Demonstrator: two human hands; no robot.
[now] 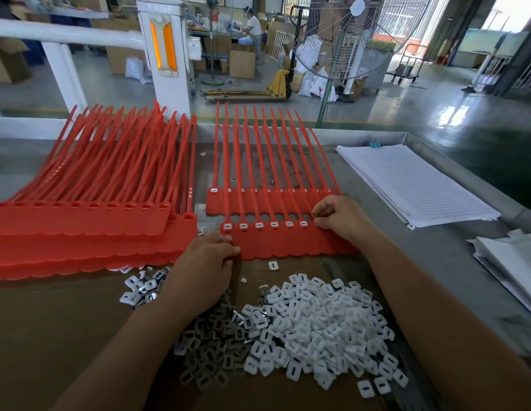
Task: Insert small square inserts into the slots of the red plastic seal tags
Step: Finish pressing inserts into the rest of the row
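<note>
A strip of joined red seal tags (276, 243) lies in front of me, with white square inserts (258, 225) seated in several of its slots. A second strip (258, 203) lies behind it, its slots also filled. My right hand (337, 216) has its fingers curled at the right end of the near strip, pinching at a slot; what it pinches is hidden. My left hand (207, 262) holds the near strip's left edge with curled fingers. A heap of loose white inserts (320, 327) lies close to me, with grey metal ones (216, 348) to its left.
A thick stack of red tag strips (89, 229) fills the left of the table. Lined paper sheets (415, 182) lie at the right, with more white sheets (510, 256) at the far right edge. A standing fan (347, 37) is beyond the table.
</note>
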